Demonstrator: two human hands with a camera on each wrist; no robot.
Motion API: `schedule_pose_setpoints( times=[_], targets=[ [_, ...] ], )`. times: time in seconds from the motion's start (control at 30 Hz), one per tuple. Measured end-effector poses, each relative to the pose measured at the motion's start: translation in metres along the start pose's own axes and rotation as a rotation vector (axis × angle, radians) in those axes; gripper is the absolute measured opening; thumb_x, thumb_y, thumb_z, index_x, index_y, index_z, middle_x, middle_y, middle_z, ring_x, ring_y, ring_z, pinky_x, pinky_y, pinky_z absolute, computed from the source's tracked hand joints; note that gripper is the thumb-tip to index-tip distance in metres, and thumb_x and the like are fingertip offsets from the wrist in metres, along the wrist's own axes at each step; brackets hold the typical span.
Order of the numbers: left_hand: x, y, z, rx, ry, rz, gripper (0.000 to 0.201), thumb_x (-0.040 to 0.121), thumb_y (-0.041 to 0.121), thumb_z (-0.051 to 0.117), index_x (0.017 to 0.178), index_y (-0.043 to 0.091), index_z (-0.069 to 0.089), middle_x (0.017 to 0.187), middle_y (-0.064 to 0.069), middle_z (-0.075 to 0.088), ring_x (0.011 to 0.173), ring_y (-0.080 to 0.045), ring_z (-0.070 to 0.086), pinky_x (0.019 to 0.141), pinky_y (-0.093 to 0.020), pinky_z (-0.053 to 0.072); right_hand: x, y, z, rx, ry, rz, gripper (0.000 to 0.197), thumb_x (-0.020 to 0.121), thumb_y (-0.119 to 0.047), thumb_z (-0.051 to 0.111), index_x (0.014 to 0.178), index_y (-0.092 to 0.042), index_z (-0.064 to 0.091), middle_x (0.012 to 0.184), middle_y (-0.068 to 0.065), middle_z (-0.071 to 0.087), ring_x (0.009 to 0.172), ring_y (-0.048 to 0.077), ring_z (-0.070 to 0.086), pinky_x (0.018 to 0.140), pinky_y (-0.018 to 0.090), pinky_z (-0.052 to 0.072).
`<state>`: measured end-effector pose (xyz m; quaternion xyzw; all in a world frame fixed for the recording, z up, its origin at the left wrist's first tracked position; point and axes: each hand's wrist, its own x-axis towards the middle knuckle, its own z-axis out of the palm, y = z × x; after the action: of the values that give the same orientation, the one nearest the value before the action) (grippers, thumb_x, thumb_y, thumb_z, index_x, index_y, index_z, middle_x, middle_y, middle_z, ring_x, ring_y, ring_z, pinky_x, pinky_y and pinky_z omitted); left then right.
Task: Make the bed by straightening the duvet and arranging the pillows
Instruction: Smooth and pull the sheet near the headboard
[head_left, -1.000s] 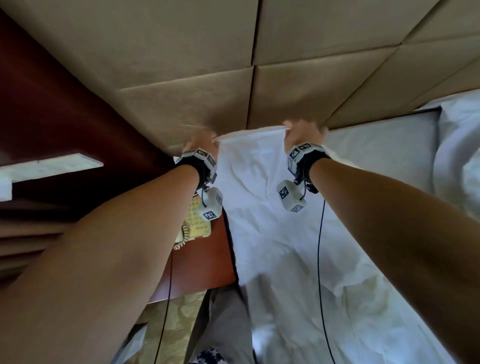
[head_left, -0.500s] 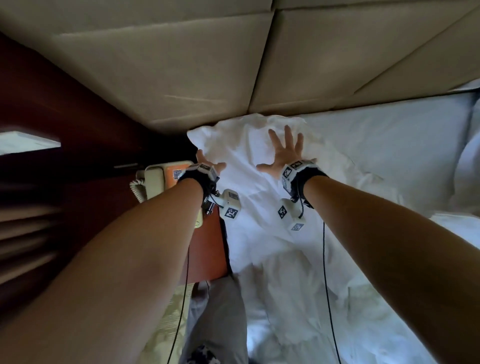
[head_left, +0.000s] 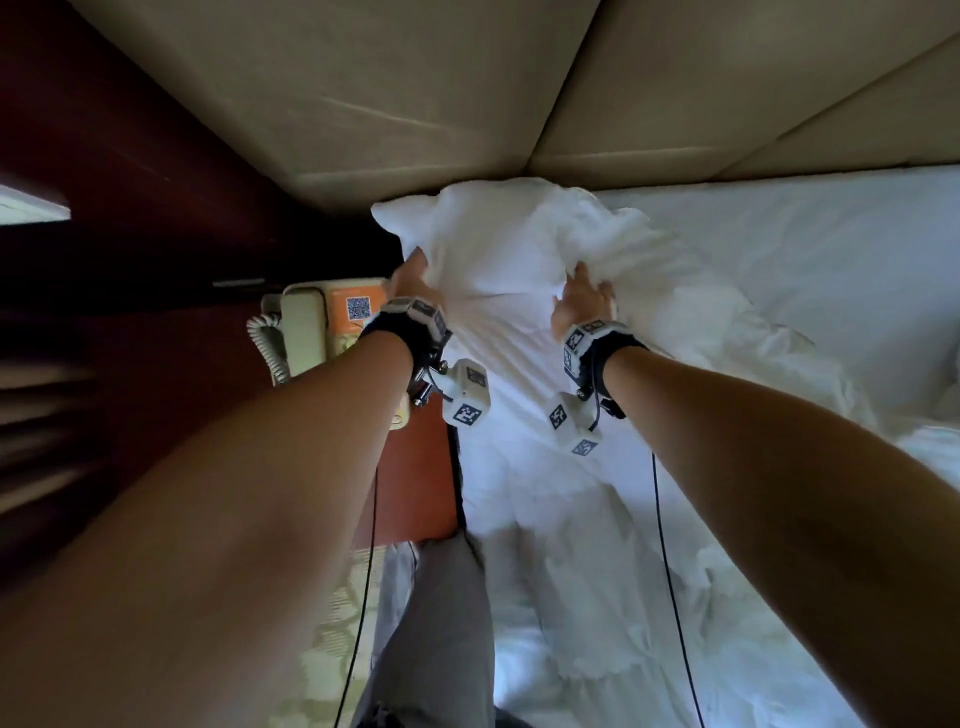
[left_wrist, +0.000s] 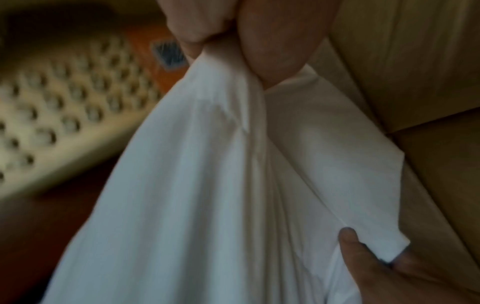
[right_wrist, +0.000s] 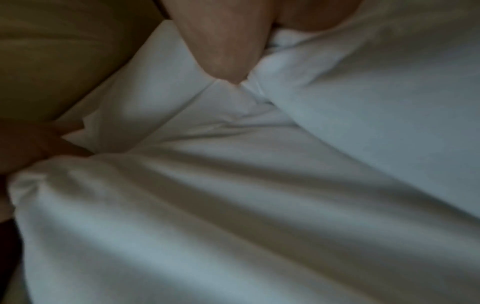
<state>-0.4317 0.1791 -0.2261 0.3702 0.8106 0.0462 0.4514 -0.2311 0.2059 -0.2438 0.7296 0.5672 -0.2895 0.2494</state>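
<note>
A white pillow (head_left: 498, 249) lies lengthwise at the head of the bed, its far end bunched against the beige padded headboard (head_left: 467, 104). My left hand (head_left: 415, 275) grips the pillow's left edge; in the left wrist view the fingers (left_wrist: 272, 51) pinch a fold of the white fabric (left_wrist: 207, 185). At the pillow's right side my right hand (head_left: 582, 296) holds it, fingers (right_wrist: 223, 51) dug into the soft cloth (right_wrist: 259, 185). A crumpled white duvet (head_left: 649, 623) lies below the pillow, toward me.
A bare white sheet (head_left: 805, 260) covers the mattress to the right. A reddish wooden nightstand (head_left: 415, 493) stands close on the left with a cream telephone (head_left: 311, 332) on it. My grey trouser leg (head_left: 436, 623) stands between nightstand and bed.
One second ago both hands held the pillow up against the headboard. Then it dropped onto the bed and the hands spread open. Now both grip it again.
</note>
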Motion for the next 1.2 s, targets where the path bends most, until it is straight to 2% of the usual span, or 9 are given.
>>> schedule_pose_setpoints(
  times=[0.07,0.13,0.2,0.3,0.4,0.47,0.67,0.9,1.2],
  targets=[
    [-0.009,-0.001,-0.033,0.015,0.043,-0.034,0.035,0.099,0.014,0.044,0.133,0.022,0.049,0.100,-0.006,0.046,0.099,-0.030,0.050,0.076,-0.022,0.034,-0.022,-0.028,-0.010,0.146,-0.046,-0.045,0.057,0.103,-0.015,0.030,0.154,-0.025,0.006,0.162,0.000,0.001,0.149,0.029,0.000,0.116,0.059,0.015],
    [-0.014,-0.011,-0.061,0.050,0.122,-0.031,0.041,0.096,0.011,0.049,0.137,0.017,0.049,0.129,-0.016,0.052,0.119,-0.035,0.051,0.092,-0.032,0.041,-0.028,-0.053,-0.011,0.173,-0.061,-0.150,0.057,0.103,-0.017,0.028,0.155,-0.024,0.004,0.162,-0.007,-0.001,0.148,0.030,-0.002,0.114,0.061,0.017],
    [-0.020,-0.032,-0.080,0.064,0.181,-0.083,0.046,0.094,0.007,0.048,0.138,0.019,0.046,0.134,-0.019,0.051,0.122,-0.037,0.050,0.098,-0.038,0.041,-0.039,-0.075,-0.012,0.168,-0.108,-0.236,0.059,0.103,-0.021,0.032,0.154,-0.028,0.004,0.162,-0.008,0.002,0.148,0.034,0.000,0.113,0.063,0.019],
    [-0.024,-0.055,-0.096,0.045,0.205,-0.188,0.055,0.093,0.013,0.040,0.142,0.038,0.032,0.139,-0.015,0.045,0.127,-0.035,0.045,0.105,-0.044,0.037,-0.051,-0.094,-0.008,0.058,-0.088,-0.342,0.061,0.099,-0.024,0.036,0.153,-0.033,0.008,0.161,-0.002,0.004,0.147,0.034,0.009,0.110,0.065,0.021],
    [-0.025,-0.058,-0.101,0.061,0.129,-0.154,0.067,0.096,0.016,0.053,0.152,0.019,0.017,0.148,-0.013,0.039,0.133,-0.032,0.041,0.106,-0.039,0.035,-0.047,-0.095,-0.005,0.001,-0.124,-0.320,0.064,0.100,-0.031,0.034,0.150,-0.041,-0.003,0.161,-0.010,-0.009,0.148,0.035,-0.001,0.111,0.067,0.019],
    [-0.027,-0.054,-0.101,0.101,0.077,-0.119,0.082,0.089,0.021,0.063,0.153,0.022,0.013,0.152,-0.012,0.033,0.135,-0.035,0.038,0.107,-0.045,0.037,-0.052,-0.090,-0.012,0.006,-0.126,-0.308,0.069,0.099,-0.037,0.041,0.149,-0.045,-0.006,0.161,-0.009,-0.009,0.147,0.036,-0.002,0.111,0.066,0.020],
    [-0.074,-0.034,-0.086,0.217,-0.114,-0.039,0.092,0.089,0.041,0.063,0.155,0.029,0.000,0.162,-0.007,0.002,0.148,-0.030,0.014,0.115,-0.045,0.024,-0.105,-0.049,-0.044,0.004,-0.110,-0.288,0.074,0.094,-0.040,0.050,0.150,-0.045,0.000,0.161,-0.012,-0.007,0.148,0.033,0.001,0.109,0.066,0.023],
    [-0.161,-0.007,-0.082,0.313,-0.173,0.214,0.101,0.078,0.054,0.071,0.154,0.031,0.009,0.160,-0.004,0.020,0.143,-0.031,0.029,0.113,-0.044,0.033,-0.204,0.017,-0.072,-0.052,-0.050,-0.287,0.080,0.090,-0.039,0.060,0.153,-0.037,0.010,0.162,-0.002,0.000,0.145,0.039,0.012,0.111,0.055,0.030],
    [-0.334,-0.005,-0.068,0.533,-0.146,0.473,0.097,0.079,0.057,0.068,0.154,0.028,0.014,0.161,0.000,0.016,0.145,-0.026,0.024,0.115,-0.042,0.029,-0.366,0.127,-0.035,0.067,0.069,-0.261,0.087,0.086,-0.039,0.068,0.154,-0.032,0.014,0.161,0.004,0.006,0.143,0.034,0.025,0.110,0.051,0.035]
  ],
)
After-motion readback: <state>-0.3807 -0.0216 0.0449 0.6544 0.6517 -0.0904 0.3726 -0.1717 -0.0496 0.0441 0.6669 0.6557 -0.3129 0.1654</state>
